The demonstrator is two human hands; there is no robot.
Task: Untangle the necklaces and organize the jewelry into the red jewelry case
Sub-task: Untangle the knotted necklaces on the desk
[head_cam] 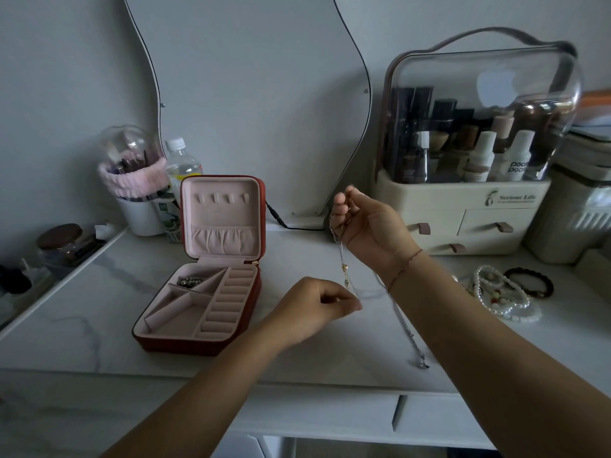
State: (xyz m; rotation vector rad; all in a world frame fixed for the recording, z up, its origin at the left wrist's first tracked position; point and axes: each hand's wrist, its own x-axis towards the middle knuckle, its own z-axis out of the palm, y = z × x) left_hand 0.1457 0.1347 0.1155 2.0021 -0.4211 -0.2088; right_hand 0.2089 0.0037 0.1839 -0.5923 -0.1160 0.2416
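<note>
Two necklaces hang from my right hand [367,223], which is raised above the middle of the dressing table [99,292] with its fingers curled round the chains near the top. The gold necklace [341,249] drops straight down from those fingers and carries small pendants at its lower end. The silver chain [404,322] passes behind my right wrist and slants down to the tabletop, its end lying near the front edge. My left hand [314,305] sits lower, just below the pendants, fingers curled, thumb and forefinger pinched on what looks like a very fine strand coming off the gold necklace.

The red jewelry case [198,343] stands open left of centre, lid upright, near the front edge. A small dark piece of jewelry [190,281] lies in its back left compartment. Toward the right edge lie a heap of pearl strands [502,300] and, just behind it, a dark bead bracelet [533,281]. A cosmetics organizer [463,219] stands at the back right corner, and a water bottle [181,160] at the back behind the case.
</note>
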